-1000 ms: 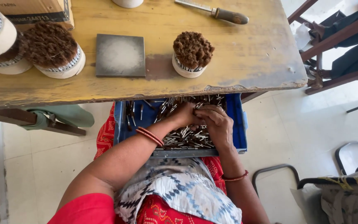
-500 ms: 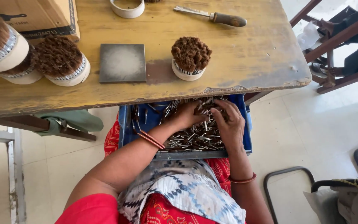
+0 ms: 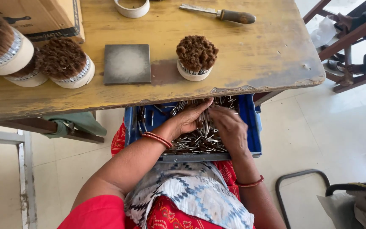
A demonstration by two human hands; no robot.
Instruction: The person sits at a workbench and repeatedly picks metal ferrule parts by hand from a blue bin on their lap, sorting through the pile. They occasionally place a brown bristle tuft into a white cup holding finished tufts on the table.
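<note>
- 1 wooden table (image 3: 250,63), worn yellow top; it's the landmark for the rest
- 4 round brushes on it: 1 brown-bristle brush (image 3: 196,57) near its front edge, mid-right; 3 more brushes (image 3: 64,63) bunched at its left end
- 1 square grey metal plate (image 3: 127,63) on it, between the two brush groups
- 1 cardboard box (image 3: 39,17), far left corner
- 1 white ring (image 3: 132,7), far edge, cut off by frame
- 1 wooden-handled comb tool (image 3: 223,14), far right
- 1 blue crate (image 3: 250,123) below its front edge
- metal pins (image 3: 191,142) in the crate: too many to count
- 2 hands in the pins: left hand (image 3: 187,118), right hand (image 3: 229,127)
- bangles: red on both wrists, number per wrist unclear
</note>
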